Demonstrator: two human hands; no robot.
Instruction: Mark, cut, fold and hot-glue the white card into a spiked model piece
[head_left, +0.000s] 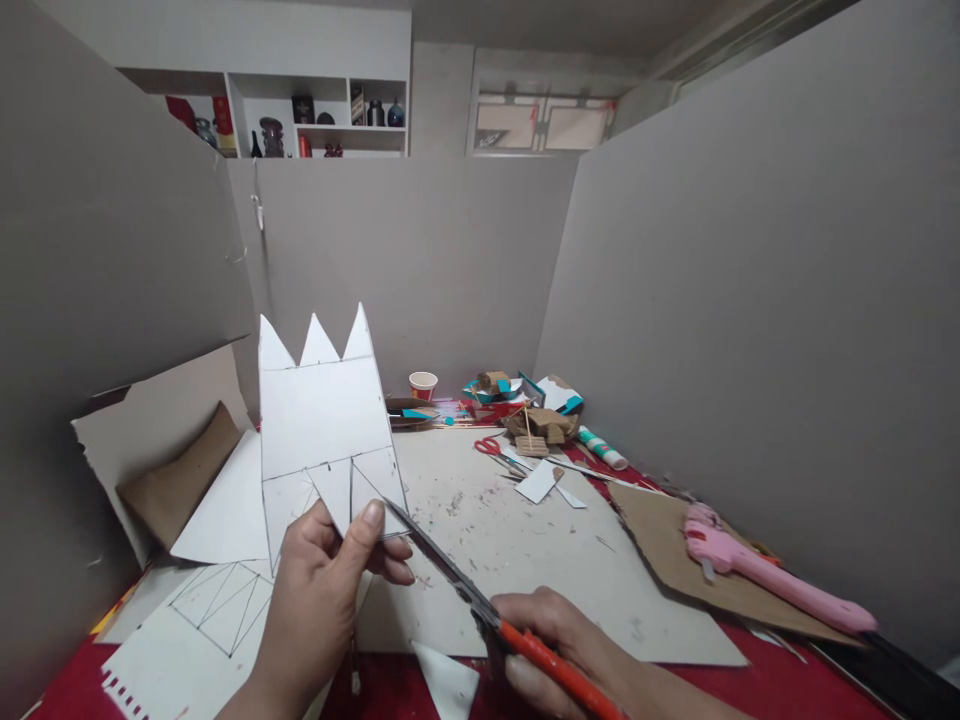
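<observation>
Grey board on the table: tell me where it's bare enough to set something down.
The grey board is bare across its middle, between the scissor blades and the brown cardboard, apart from small scraps. Its far edge is crowded: red-handled scissors, white offcuts, cardboard bits, paper cup. The pink glue gun occupies the right.

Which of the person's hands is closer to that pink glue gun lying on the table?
Right. The right hand, gripping orange-handled scissors, is low in the middle, with the pink glue gun off to its right. The left hand, holding the white card cutout, is farther left.
</observation>
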